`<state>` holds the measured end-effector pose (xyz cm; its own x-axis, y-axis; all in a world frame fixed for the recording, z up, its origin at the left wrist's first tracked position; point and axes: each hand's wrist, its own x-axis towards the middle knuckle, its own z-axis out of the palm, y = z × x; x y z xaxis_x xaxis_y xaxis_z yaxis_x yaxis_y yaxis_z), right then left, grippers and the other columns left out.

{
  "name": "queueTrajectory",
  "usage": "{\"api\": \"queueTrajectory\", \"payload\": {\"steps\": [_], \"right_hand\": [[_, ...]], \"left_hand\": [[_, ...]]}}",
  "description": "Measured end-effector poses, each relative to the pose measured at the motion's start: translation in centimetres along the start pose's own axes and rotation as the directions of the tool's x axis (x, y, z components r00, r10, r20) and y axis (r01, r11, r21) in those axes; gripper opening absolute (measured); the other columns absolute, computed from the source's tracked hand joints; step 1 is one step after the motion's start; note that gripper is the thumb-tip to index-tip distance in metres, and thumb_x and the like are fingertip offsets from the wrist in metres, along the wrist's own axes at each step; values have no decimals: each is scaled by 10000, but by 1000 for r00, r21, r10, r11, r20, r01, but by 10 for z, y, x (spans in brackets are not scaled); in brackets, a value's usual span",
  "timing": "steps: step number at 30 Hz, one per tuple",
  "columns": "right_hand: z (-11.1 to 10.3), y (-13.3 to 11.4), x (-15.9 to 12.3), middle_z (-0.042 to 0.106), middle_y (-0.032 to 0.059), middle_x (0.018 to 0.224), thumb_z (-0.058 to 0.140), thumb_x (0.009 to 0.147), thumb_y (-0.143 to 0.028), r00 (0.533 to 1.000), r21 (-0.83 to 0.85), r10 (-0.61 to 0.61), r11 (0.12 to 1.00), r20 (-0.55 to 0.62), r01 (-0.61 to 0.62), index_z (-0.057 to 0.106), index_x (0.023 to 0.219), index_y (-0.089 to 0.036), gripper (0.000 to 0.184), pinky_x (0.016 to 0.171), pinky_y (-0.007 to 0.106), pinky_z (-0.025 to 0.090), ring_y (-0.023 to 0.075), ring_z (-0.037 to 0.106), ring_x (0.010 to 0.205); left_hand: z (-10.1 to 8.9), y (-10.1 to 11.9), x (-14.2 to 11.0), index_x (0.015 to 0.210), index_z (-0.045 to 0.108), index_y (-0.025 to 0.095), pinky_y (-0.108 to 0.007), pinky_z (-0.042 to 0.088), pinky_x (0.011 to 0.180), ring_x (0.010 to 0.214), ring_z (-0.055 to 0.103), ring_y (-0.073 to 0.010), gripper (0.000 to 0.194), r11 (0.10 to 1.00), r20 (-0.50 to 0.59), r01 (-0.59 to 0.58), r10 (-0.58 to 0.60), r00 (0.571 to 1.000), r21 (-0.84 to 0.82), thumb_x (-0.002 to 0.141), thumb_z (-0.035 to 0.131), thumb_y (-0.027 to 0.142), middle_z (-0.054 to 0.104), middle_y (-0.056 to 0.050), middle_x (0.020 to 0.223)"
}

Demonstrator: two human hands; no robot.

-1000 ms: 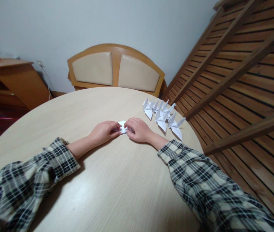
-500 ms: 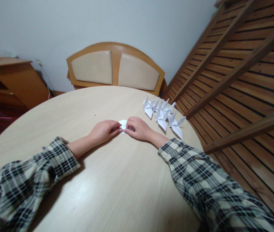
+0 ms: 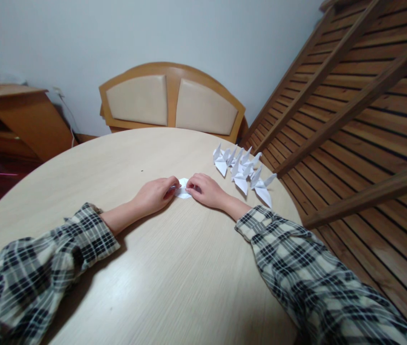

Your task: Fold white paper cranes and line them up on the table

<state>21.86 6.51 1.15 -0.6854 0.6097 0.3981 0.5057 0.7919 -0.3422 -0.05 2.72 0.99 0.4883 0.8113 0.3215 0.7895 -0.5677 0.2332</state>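
Note:
A small piece of folded white paper (image 3: 183, 190) lies on the round wooden table (image 3: 167, 268), between my two hands. At its left side my left hand (image 3: 157, 192) pinches it with thumb and fingertips. My right hand (image 3: 205, 189) grips the opposite side in the same way, fingers bent and closed. The fingers hide both ends of the paper, so its full shape cannot be made out. Several white paper cranes (image 3: 241, 178) stand grouped to the right, beyond my right hand.
Behind the table's far edge rises a wooden headboard (image 3: 171, 100) with two cream panels. Slatted wood (image 3: 361, 129) leans along the right side. A brown desk (image 3: 16, 115) stands at the far left. One tiny dark speck (image 3: 142, 170) is on the tabletop.
My fingertips have drawn slightly apart, and more of the paper shows between and below them. The cranes have stayed in place.

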Motion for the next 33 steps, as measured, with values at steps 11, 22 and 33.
{"api": "queueTrajectory", "payload": {"steps": [11,22,33], "right_hand": [[-1,0,0,596,49,894,511,863,-181,1000,9,0,1000,7,-1,579,954,-175,113,821,315,397,174,523,850],[0,2,-1,587,46,886,517,841,-155,1000,2,-10,1000,21,10,618,927,-173,134,828,307,387,173,517,857],[-4,0,-1,601,51,890,507,814,-127,998,-6,-35,999,48,35,626,903,-178,157,841,319,389,181,526,880]], "left_hand": [[2,-3,0,1053,600,185,-310,483,723,863,642,-213,232,998,-21,-59,59,998,11,872,460,147,698,-81,970],[1,-2,1,1040,667,184,-340,512,798,926,654,-217,271,995,-22,-97,96,995,-39,855,484,109,712,-89,1051],[1,-4,2,968,726,187,-360,538,850,955,666,-213,273,989,-55,-125,121,991,-83,834,514,79,726,-82,1073]]}}
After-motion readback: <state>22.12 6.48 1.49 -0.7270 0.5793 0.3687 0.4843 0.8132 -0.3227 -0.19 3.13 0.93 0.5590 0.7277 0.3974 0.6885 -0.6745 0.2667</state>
